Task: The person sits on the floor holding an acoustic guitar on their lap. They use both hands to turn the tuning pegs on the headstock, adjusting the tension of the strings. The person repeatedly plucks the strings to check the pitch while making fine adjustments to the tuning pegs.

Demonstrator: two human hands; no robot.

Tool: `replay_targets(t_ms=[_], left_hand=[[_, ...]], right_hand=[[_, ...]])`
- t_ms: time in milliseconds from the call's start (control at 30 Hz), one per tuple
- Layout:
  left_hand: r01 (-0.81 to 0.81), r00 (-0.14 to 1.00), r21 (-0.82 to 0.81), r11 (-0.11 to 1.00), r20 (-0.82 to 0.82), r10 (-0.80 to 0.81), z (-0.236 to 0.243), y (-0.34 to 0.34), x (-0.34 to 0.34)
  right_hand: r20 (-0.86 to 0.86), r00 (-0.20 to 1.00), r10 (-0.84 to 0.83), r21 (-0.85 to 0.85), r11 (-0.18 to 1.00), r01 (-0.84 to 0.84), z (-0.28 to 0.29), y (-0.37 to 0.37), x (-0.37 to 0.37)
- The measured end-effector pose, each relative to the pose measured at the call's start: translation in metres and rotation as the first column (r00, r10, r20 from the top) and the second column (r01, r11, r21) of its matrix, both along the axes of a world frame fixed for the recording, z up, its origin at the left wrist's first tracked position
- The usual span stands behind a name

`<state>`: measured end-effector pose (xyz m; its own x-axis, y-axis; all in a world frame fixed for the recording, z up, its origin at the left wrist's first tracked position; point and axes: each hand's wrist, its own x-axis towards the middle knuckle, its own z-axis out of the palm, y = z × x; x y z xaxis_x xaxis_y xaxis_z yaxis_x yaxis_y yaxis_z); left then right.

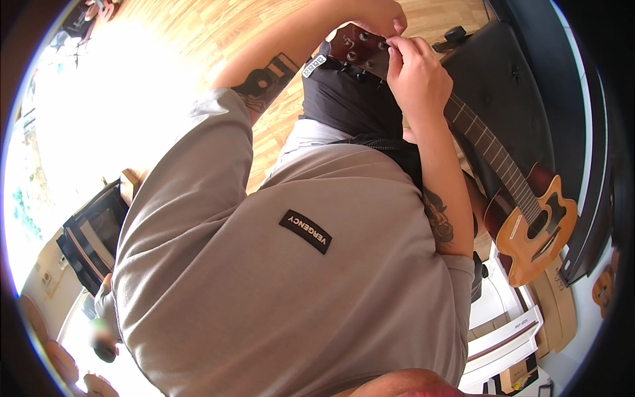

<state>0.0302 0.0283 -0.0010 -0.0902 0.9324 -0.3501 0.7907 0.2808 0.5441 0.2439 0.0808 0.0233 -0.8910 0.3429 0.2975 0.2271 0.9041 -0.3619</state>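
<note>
A dark reddish-brown guitar headstock (347, 45) with metal tuning posts sits at the far top, above the black cloth over my lap. A small white piece with dark dots (315, 65) is at its left edge. My right hand (422, 71) is closed, thumb and fingers pinched together at the headstock's right edge, beside a tuning post. Whatever lies in that pinch is too small to make out. Just beyond the headstock, my left hand (383, 16) has curled fingers with the thumb close to the right fingertips. Its grip is partly cut off by the upper edge.
To the right, an acoustic guitar (529, 228) with a light top leans by a black padded surface (506, 86). A white keyboard-like unit (506, 341) is at lower right. Another person (106, 311) is at lower left. Wooden floor (274, 135) shows beyond; glare whitens the left.
</note>
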Motion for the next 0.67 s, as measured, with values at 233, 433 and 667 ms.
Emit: replay_targets(t_ms=[233, 433, 667], left_hand=[[-0.075, 0.977, 0.046, 0.996, 0.203, 0.064, 0.000, -0.008, -0.005], [0.012, 0.939, 0.135, 0.991, 0.340, -0.057, -0.011, -0.017, -0.021], [0.108, 0.950, 0.149, 0.983, 0.278, -0.146, -0.029, -0.013, -0.021]], right_hand=[[0.052, 0.998, 0.019, -0.032, 0.999, -0.017, 0.006, -0.002, 0.000], [0.143, 0.989, -0.035, 0.019, 0.999, 0.032, 0.012, -0.006, -0.007], [0.129, 0.991, 0.044, -0.035, 0.999, -0.040, 0.016, -0.001, -0.004]])
